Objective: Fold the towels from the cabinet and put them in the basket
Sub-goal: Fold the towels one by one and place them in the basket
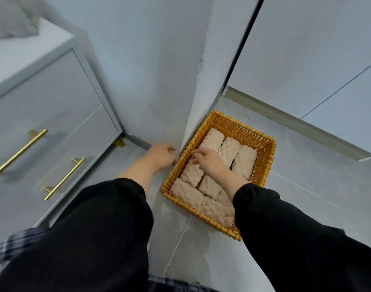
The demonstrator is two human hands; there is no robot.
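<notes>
We count at least seven folded beige towels (228, 149) in one wicker basket (262, 165). Our right hand (208, 161) rests curled fingers on them; we cannot tell whether it grips. Our left hand (161, 154) hangs loosely curled, empty, beside the rim.

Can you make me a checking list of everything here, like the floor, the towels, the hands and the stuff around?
Surface: pale tiled floor, with the basket set on it in a wall corner.
Job's things: several folded towels lie packed side by side in the basket.
Clutter: a grey cloth, blurred, lies on top of the cabinet.
Grippers: left hand is loosely curled beside the basket and holds nothing seen. Right hand has its fingertips on a towel; pinching or pressing is unclear.
Cables: nothing seen.
Surroundings: gold handles on the cabinet drawers, a grey wall, pale cupboard doors.
</notes>
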